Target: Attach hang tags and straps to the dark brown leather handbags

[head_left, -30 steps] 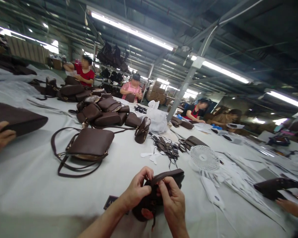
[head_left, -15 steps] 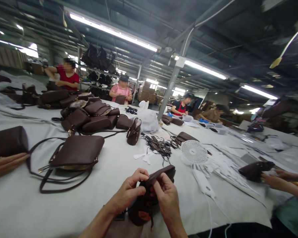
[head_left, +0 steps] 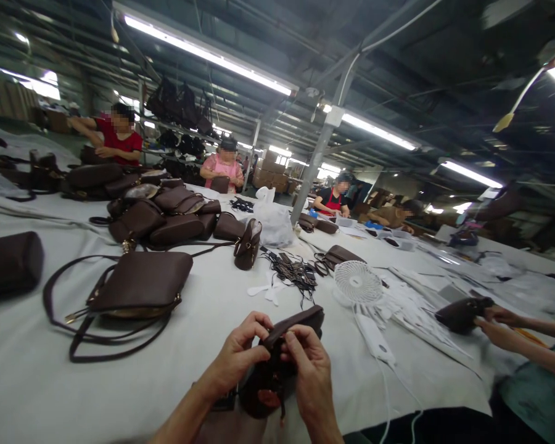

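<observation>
A dark brown leather handbag [head_left: 300, 317] stands tilted on the white-covered table at the front, between my two hands. My left hand [head_left: 240, 351] pinches its upper edge from the left, thumb and fingers closed on the leather. From the right, my right hand [head_left: 311, 364] grips the same edge, thumb and forefinger together. Below the fingers the bag's near end is in shadow, with a reddish-brown patch and a small hanging pull. My fingers hide part of the edge between them. Left of my hands lies another brown handbag [head_left: 143, 280] with its strap looped out.
A pile of brown bags [head_left: 166, 216] covers the back left. A white fan [head_left: 358, 283] with a cord stands at right, near black straps [head_left: 293, 271] and white strips [head_left: 416, 314]. A co-worker's hands [head_left: 499, 324] hold a dark bag at far right. A metal post [head_left: 312, 169] rises behind.
My hands stay on the bag's edge with only slight finger movement. The co-worker's hand at the left edge has drawn mostly out of sight. The view has shifted slightly.
</observation>
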